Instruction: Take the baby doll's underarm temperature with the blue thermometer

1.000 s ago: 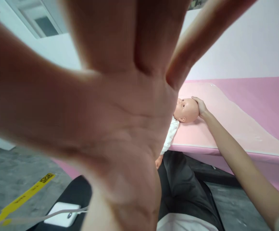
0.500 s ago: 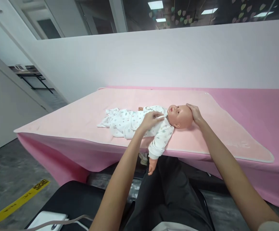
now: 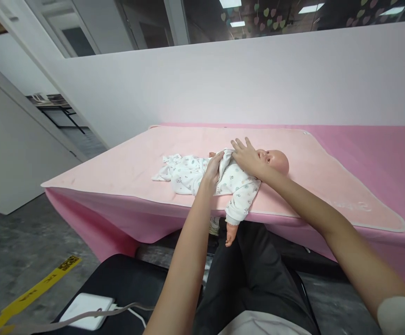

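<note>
A baby doll [image 3: 277, 161] lies on its back, head to the right, in a white printed shirt [image 3: 242, 190] and matching trousers [image 3: 186, 174]. My left hand [image 3: 213, 168] is closed at the front of the shirt, where a flap of cloth [image 3: 226, 160] stands raised; its fingertips are partly hidden. Over the doll's upper chest and neck, my right hand [image 3: 246, 158] is open with fingers spread, covering part of the doll's face. The doll's near arm [image 3: 231, 233] hangs over the front edge.
Beneath the doll is a pale pink mat [image 3: 118, 160] on a pink tablecloth [image 3: 391, 158]. A white wall [image 3: 223, 88] runs behind. On a black chair [image 3: 129, 274] at the lower left rests a white device [image 3: 89, 307] with cables.
My right hand has left the doll's head and moved left onto its upper chest. My left hand has drawn the shirt's front flap toward the feet and up. The view has shifted slightly.
</note>
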Tool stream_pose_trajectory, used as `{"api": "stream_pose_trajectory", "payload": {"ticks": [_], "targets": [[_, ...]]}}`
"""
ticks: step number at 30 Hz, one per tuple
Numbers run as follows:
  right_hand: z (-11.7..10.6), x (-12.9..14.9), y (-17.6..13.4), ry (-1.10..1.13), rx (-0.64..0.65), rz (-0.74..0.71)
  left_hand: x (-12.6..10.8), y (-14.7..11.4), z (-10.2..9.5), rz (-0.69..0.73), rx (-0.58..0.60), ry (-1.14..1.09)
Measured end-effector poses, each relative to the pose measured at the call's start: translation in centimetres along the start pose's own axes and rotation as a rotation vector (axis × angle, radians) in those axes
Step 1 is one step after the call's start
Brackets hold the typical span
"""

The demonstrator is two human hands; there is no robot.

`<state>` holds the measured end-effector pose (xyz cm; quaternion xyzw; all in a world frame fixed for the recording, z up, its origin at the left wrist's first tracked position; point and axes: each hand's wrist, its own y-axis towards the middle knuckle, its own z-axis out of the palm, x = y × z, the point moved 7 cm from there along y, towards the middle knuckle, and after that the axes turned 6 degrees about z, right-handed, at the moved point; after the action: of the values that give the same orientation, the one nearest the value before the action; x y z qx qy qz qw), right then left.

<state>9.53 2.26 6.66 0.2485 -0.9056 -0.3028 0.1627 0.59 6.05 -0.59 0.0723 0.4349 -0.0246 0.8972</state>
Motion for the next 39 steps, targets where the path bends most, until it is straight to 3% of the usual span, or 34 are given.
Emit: {"api": "stream_pose_trajectory", "payload": {"ticks": [4,8,12,15,17,20,23,29,39], "targets": [[1.5,-0.7,2.4,0.088,-0.054,0.182,0.1,0.5,-0.1,0.045,0.037,-0.008],[0.4,-0.4,1.5,0.069,-0.071,0.227,-0.4,0.5,-0.6,0.195,-0.002,0.158],[-4.1,-0.8,-2.6,-0.020,-0.112,0.329,-1.5,-1.2,0.6,0.510,-0.004,0.566],[-9.0,-1.8,-6.0,-0.056,-0.236,0.563,-1.5,-3.6,3.0,0.774,0.080,1.027],[-11.3,-1.8,-7.2,0.091,-0.339,0.621,-0.7,-5.0,4.5,0.911,0.176,1.300],[-12.3,-0.7,-6.7,0.403,-0.367,0.512,0.1,-6.3,5.3,1.039,0.239,1.503],[-12.0,0.6,-5.7,0.557,-0.341,0.418,0.3,-6.6,5.1,1.091,0.202,1.571],[-11.4,2.2,-5.5,0.631,-0.365,0.352,0.6,-6.5,5.0,1.076,0.172,1.605],[-11.5,2.4,-5.5,0.778,-0.379,0.378,0.7,-6.2,4.8,1.003,0.161,1.596]]}}
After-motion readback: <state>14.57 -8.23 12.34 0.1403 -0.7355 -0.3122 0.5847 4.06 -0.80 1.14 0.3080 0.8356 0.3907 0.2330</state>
